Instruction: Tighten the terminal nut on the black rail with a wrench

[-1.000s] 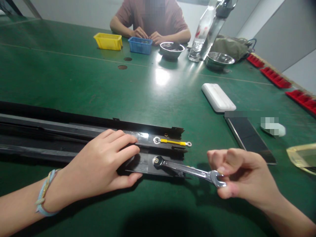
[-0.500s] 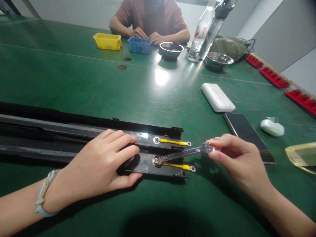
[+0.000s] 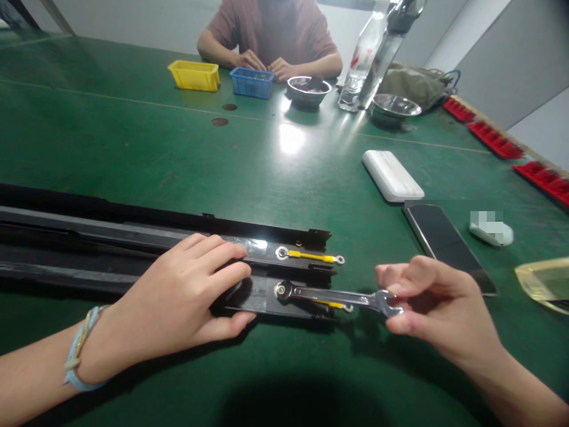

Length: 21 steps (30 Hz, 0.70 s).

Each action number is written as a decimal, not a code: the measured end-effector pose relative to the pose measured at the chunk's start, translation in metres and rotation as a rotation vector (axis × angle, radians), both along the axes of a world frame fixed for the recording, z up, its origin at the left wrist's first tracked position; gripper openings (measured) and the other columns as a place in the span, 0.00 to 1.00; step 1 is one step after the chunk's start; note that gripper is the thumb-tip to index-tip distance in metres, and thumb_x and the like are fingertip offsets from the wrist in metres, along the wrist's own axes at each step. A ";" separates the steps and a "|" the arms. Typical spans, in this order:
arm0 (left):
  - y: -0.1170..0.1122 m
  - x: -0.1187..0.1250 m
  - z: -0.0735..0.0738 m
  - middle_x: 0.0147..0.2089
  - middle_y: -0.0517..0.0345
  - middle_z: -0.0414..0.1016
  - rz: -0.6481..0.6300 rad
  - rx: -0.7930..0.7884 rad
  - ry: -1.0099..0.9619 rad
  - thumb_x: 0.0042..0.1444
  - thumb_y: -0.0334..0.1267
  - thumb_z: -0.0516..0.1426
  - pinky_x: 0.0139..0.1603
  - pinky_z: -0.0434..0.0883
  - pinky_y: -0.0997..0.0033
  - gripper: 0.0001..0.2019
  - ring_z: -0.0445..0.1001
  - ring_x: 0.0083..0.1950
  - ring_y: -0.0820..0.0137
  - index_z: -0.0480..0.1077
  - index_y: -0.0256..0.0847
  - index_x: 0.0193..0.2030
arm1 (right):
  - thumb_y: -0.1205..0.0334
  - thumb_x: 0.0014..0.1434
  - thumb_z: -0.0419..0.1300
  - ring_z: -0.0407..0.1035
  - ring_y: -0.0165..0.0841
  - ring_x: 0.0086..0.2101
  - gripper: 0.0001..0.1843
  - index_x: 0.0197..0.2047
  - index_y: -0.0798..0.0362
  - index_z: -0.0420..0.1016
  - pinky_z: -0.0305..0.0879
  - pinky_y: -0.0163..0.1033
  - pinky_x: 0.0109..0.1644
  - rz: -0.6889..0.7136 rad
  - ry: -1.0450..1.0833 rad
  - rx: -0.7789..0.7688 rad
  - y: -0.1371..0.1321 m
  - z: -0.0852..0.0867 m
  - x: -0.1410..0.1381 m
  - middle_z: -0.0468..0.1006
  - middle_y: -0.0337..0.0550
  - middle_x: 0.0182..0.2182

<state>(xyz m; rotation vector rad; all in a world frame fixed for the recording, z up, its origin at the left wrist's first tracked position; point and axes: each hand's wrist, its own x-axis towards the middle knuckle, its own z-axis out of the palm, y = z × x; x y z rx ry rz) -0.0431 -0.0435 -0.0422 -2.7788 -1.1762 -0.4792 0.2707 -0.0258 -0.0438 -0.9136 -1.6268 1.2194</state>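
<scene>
Two long black metal rails lie side by side, the near rail (image 3: 267, 301) and the far rail (image 3: 133, 228). My left hand (image 3: 184, 290) grips the near rail close to its right end, thumb on the near side and fingers across the top. A silver combination wrench (image 3: 333, 295) has its ring end around a nut (image 3: 281, 290) on that rail. Thumb and fingers of my right hand (image 3: 444, 311) pinch the wrench's open end. Beneath the wrench, a short yellow wire (image 3: 335, 305) with a ring terminal is partly hidden. Another yellow wire (image 3: 311, 256) is fastened on the far rail.
Beyond my right hand lie a phone (image 3: 448, 243), a white power bank (image 3: 393, 176) and a pale rounded case (image 3: 493, 232). Across the green table, a person sits behind a yellow bin (image 3: 194, 76), a blue bin (image 3: 252, 83) and a metal bowl (image 3: 309, 92). Bottles (image 3: 360, 65) stand nearby.
My right hand has swung the wrench's open end toward me, turning it about the nut. The wrench now covers more of the near yellow wire. My left hand and the rails stay put.
</scene>
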 end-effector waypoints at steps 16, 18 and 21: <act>0.000 -0.001 0.002 0.45 0.47 0.74 -0.028 0.007 0.000 0.57 0.46 0.56 0.42 0.67 0.56 0.12 0.71 0.43 0.57 0.70 0.39 0.39 | 0.59 0.46 0.75 0.59 0.27 0.21 0.12 0.28 0.49 0.75 0.58 0.35 0.24 0.041 0.031 0.000 0.001 0.000 -0.002 0.68 0.33 0.20; -0.002 -0.002 0.003 0.46 0.47 0.74 -0.027 0.005 -0.002 0.57 0.46 0.56 0.42 0.67 0.56 0.12 0.71 0.43 0.57 0.70 0.39 0.39 | 0.61 0.47 0.74 0.63 0.28 0.24 0.10 0.29 0.48 0.76 0.63 0.34 0.25 0.024 0.034 -0.053 0.001 0.001 -0.002 0.71 0.34 0.23; -0.004 -0.003 0.004 0.46 0.48 0.74 -0.025 0.003 -0.003 0.57 0.46 0.56 0.43 0.67 0.57 0.12 0.71 0.44 0.58 0.70 0.39 0.39 | 0.63 0.51 0.72 0.67 0.29 0.26 0.08 0.32 0.46 0.76 0.66 0.31 0.21 0.066 0.073 -0.203 0.002 0.002 -0.001 0.74 0.37 0.29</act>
